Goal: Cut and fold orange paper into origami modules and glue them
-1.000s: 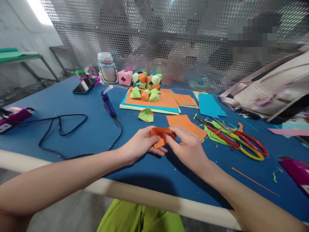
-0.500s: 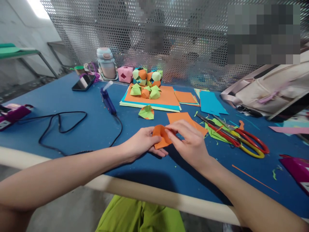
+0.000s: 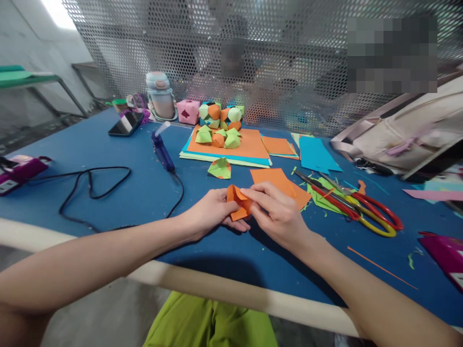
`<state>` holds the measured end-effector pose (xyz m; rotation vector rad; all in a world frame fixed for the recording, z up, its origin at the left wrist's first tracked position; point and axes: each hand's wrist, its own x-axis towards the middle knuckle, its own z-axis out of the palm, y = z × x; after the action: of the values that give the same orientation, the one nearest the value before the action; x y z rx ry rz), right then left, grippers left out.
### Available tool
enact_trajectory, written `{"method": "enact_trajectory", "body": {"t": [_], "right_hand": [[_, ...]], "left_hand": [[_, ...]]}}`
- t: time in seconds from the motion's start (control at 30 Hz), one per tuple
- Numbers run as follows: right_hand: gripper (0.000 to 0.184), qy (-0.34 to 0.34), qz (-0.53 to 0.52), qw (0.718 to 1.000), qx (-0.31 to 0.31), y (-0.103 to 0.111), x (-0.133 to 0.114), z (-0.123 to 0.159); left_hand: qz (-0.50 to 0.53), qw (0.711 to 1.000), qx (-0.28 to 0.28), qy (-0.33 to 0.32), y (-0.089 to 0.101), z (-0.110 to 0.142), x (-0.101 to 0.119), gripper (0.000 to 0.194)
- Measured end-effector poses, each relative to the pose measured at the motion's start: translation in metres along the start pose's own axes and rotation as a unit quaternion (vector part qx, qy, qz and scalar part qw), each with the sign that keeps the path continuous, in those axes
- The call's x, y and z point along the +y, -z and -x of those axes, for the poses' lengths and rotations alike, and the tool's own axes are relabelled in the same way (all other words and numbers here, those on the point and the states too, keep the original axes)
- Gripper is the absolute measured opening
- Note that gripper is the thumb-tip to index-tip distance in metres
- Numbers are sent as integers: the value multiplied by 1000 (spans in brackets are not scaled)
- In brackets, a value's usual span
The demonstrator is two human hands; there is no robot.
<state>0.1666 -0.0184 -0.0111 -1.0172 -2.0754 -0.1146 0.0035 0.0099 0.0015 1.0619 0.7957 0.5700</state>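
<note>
A small piece of orange paper (image 3: 238, 213), folded into a cupped shape, is held over the near part of the table. My left hand (image 3: 213, 212) is closed on its left side, thumb on top and fingers underneath. With its thumb and forefinger, my right hand (image 3: 277, 209) pinches the paper's upper right edge, where a flap bends inward. Just beyond lies a folded green paper piece (image 3: 219, 168) with orange corners. A flat orange sheet (image 3: 280, 183) lies partly behind my right hand.
Scissors (image 3: 354, 207) with red and yellow handles rest on green scraps at right. A blue glue gun (image 3: 162, 152) stands at left, its black cord (image 3: 90, 171) looping across the table. Behind are stacked coloured sheets (image 3: 249, 144), paper balls (image 3: 210, 114), a bottle (image 3: 160, 96) and a bag (image 3: 405, 125).
My right fingers have moved slightly left and bent the orange paper's upper right edge inward, making it more cupped. My left hand keeps its grip almost in place.
</note>
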Motion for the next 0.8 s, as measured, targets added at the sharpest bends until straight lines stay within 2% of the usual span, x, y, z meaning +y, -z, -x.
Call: {"method": "enact_trajectory", "body": {"t": [0.17, 0.37, 0.5, 0.8], "right_hand": [[23, -26, -28, 999, -11, 4, -7, -4], [13, -95, -74, 993, -5, 0, -9, -4], [18, -143, -85, 986, -24, -2, -8, -4], [13, -202, -141, 968, -45, -1, -9, -6]], "left_hand": [[-1, 1000, 6, -9, 0, 0, 1, 6], [-30, 999, 14, -21, 2, -2, -2, 10], [-62, 997, 28, -32, 2, -1, -2, 8], [-115, 992, 27, -42, 1, 1, -2, 7]]}}
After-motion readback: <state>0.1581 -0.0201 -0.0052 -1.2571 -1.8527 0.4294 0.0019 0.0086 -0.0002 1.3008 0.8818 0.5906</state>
